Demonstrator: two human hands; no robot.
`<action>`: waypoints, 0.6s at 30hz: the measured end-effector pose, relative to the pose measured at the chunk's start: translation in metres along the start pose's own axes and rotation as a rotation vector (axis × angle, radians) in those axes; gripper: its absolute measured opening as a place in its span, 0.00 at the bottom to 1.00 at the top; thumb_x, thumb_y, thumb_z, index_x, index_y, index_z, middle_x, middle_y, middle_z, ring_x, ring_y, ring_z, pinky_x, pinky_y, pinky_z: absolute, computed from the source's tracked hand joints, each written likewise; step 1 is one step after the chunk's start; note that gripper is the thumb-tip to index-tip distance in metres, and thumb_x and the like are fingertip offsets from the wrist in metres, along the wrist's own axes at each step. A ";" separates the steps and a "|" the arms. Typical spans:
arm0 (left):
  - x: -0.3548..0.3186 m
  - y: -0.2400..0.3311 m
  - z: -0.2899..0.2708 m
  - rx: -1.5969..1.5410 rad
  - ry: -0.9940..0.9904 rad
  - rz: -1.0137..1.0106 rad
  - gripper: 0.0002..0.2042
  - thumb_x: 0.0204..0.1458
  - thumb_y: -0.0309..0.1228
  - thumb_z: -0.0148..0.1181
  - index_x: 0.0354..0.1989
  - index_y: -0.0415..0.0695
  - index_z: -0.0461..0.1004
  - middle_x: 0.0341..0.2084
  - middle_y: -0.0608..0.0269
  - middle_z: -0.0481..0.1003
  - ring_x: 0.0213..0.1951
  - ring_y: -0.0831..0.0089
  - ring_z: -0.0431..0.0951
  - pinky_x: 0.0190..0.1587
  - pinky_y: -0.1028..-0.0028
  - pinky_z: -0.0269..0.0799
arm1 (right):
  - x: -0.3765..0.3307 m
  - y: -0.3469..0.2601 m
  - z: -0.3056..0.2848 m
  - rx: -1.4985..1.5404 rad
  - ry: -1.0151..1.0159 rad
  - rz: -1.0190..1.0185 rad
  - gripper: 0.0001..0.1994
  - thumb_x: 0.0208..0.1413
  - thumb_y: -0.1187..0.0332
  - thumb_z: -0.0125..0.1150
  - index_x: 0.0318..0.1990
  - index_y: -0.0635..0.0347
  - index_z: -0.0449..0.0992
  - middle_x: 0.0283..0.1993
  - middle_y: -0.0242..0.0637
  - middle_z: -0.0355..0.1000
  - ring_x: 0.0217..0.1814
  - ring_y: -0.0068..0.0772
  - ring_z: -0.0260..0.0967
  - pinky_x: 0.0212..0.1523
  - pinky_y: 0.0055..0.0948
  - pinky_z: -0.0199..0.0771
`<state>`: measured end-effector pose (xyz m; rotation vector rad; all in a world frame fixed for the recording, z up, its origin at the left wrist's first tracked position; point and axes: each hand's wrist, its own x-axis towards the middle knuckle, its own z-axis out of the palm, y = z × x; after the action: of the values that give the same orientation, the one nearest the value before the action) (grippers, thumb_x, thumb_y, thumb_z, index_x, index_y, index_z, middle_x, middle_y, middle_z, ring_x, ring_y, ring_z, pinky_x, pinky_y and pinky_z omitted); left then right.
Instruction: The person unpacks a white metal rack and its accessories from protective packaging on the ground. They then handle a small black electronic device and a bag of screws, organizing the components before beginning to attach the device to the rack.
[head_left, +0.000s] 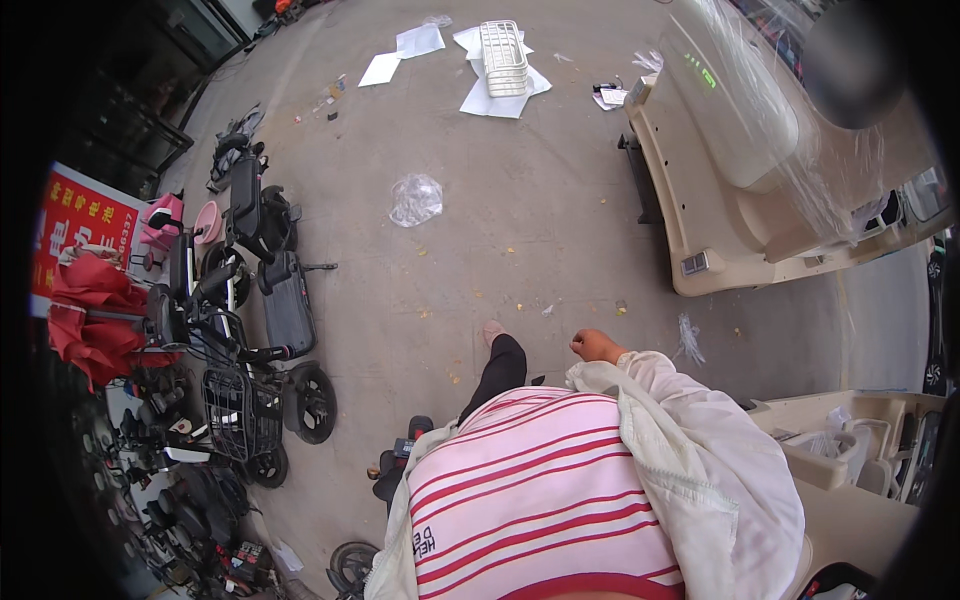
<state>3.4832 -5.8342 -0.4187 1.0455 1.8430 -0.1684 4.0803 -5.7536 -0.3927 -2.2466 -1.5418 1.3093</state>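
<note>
My right hand (598, 347) hangs in front of my right side, out of a pale jacket sleeve (715, 430). Its fingers are curled closed; whatever lies in them, if anything, is hidden. My left hand does not show. By my left side, partly behind the jacket, is a black and red object (418, 428) that looks like a power tool; what holds or supports it cannot be seen. One leg (500, 372) in black reaches forward over the grey pavement (540, 240).
Several electric bikes (235, 410) crowd the left, near a red cloth (95, 310) and a red sign (85, 215). Beige vehicle bodies (665, 200) stand on the right, one plastic-wrapped. Ahead lie crumpled clear plastic (416, 200), a white rack (503, 60) and white sheets (420, 40).
</note>
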 end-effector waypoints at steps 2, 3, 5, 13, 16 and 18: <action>0.032 0.023 -0.043 0.064 0.018 -0.016 0.14 0.48 0.34 0.57 0.37 0.36 0.73 0.32 0.43 0.77 0.36 0.48 0.78 0.37 0.58 0.73 | 0.022 0.019 -0.014 -0.068 -0.044 0.129 0.16 0.54 0.57 0.58 0.40 0.61 0.81 0.40 0.49 0.78 0.45 0.50 0.75 0.48 0.40 0.73; 0.041 0.029 -0.063 0.086 0.025 -0.021 0.13 0.48 0.34 0.57 0.37 0.36 0.73 0.32 0.43 0.77 0.36 0.48 0.78 0.37 0.58 0.73 | 0.031 0.030 -0.020 -0.091 -0.083 0.161 0.16 0.53 0.57 0.58 0.40 0.61 0.81 0.41 0.50 0.78 0.46 0.50 0.75 0.48 0.41 0.73; 0.074 0.055 -0.099 0.107 0.044 -0.033 0.13 0.48 0.35 0.57 0.36 0.37 0.73 0.32 0.42 0.77 0.36 0.47 0.78 0.37 0.58 0.73 | 0.060 0.051 -0.044 -0.116 -0.075 0.198 0.16 0.52 0.58 0.60 0.41 0.60 0.81 0.42 0.51 0.77 0.47 0.50 0.75 0.49 0.40 0.73; 0.218 0.247 -0.198 0.064 0.082 0.038 0.13 0.48 0.36 0.57 0.34 0.38 0.74 0.30 0.42 0.77 0.36 0.45 0.78 0.37 0.57 0.73 | 0.169 0.130 -0.078 0.683 0.296 0.212 0.16 0.51 0.60 0.59 0.41 0.62 0.81 0.44 0.51 0.76 0.49 0.50 0.74 0.51 0.40 0.71; 0.268 0.307 -0.237 0.383 0.101 0.249 0.13 0.48 0.36 0.57 0.33 0.38 0.74 0.30 0.41 0.77 0.36 0.45 0.78 0.37 0.56 0.73 | 0.239 0.092 -0.079 0.445 0.212 0.332 0.16 0.51 0.60 0.58 0.41 0.63 0.81 0.44 0.52 0.76 0.49 0.52 0.73 0.51 0.41 0.71; 0.295 0.347 -0.257 0.890 0.061 0.530 0.13 0.50 0.38 0.57 0.33 0.38 0.74 0.29 0.43 0.77 0.35 0.46 0.78 0.37 0.57 0.73 | 0.276 0.058 -0.100 0.241 0.102 0.416 0.17 0.51 0.60 0.58 0.40 0.64 0.80 0.44 0.52 0.76 0.49 0.53 0.73 0.52 0.41 0.71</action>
<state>3.5118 -5.3121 -0.4123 2.1241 1.4646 -0.6761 4.2215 -5.5232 -0.5220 -2.5062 -0.8562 1.3576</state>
